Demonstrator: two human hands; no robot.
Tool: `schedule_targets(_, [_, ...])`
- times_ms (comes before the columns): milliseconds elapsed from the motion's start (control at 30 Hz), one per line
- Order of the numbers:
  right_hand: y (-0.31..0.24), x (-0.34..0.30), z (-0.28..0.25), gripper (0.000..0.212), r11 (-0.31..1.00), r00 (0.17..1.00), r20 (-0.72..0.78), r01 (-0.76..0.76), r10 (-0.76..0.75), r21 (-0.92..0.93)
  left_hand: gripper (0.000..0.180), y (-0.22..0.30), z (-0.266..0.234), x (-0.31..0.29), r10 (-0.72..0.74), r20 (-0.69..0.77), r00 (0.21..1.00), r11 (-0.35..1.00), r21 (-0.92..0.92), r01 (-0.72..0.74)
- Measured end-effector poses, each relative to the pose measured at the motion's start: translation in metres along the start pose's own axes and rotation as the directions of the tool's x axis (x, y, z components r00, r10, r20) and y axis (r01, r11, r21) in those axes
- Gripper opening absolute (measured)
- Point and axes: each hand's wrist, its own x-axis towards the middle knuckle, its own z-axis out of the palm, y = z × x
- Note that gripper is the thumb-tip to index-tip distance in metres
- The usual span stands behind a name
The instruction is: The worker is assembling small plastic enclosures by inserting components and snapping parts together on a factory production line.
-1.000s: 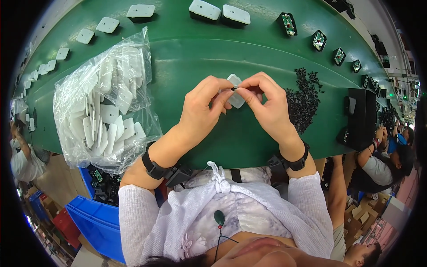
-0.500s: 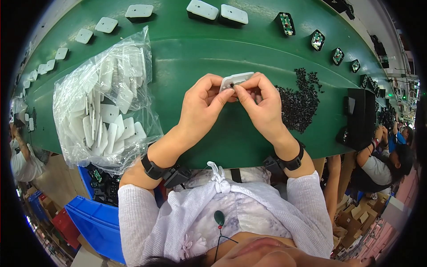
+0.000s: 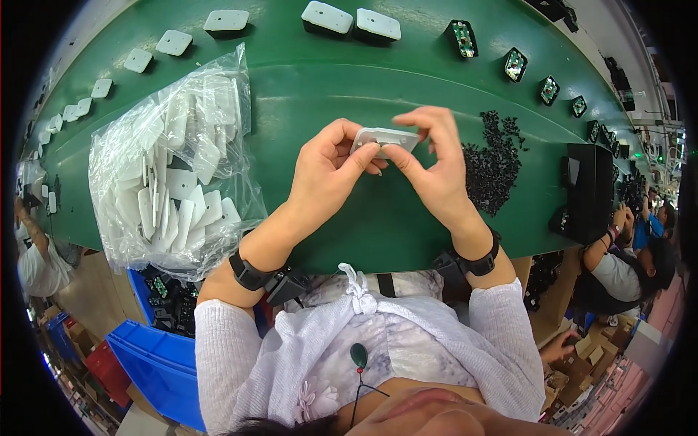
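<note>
Between my hands is a flat white plastic cover with rounded corners, held tilted above the green table. My left hand pinches its left side between thumb and curled fingers. The thumb of my right hand rests against the cover's near edge, while the other fingers are lifted apart and smeared by motion. A heap of small black parts lies right of my right hand. At the left, a clear plastic bag holds many similar white covers.
White-topped black housings stand along the far side. Open black housings with green circuit boards line the far right. A black box sits at the right edge. Below on the left is a blue bin. Other people work at both sides.
My right fingers have lifted off the cover and spread, with the thumb still at its edge. The small dark piece seen at the cover before is no longer visible. The cover has tilted slightly.
</note>
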Motion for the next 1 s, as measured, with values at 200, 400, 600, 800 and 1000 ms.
schedule_targets(200, [0.002,-0.005,0.0,0.018,0.977,0.971,0.178,-0.183,0.161,0.113,0.012,0.0,-0.001,0.0,-0.047,0.047,0.998,0.997,0.066,0.044])
schedule_targets(400, [0.008,0.005,-0.001,0.021,0.893,0.883,0.329,-0.408,0.334,0.188,0.017,0.011,-0.008,0.009,-0.166,-0.007,0.986,0.985,0.044,0.166])
schedule_targets(600, [0.049,0.084,-0.026,0.028,0.947,0.996,0.024,0.094,-0.091,-0.308,0.008,-0.002,-0.039,0.021,0.161,-0.154,0.975,0.774,0.633,-0.028])
schedule_targets(800, [0.131,0.164,-0.053,0.06,0.629,0.978,-0.118,-0.202,0.174,-0.751,0.01,-0.006,-0.031,0.022,0.322,0.017,0.947,0.389,0.909,-0.148])
schedule_targets(1000, [0.125,0.156,-0.063,0.053,0.918,0.917,0.043,-0.394,0.396,-0.054,0.036,0.004,-0.017,0.008,0.34,0.057,0.938,0.178,0.976,-0.124])
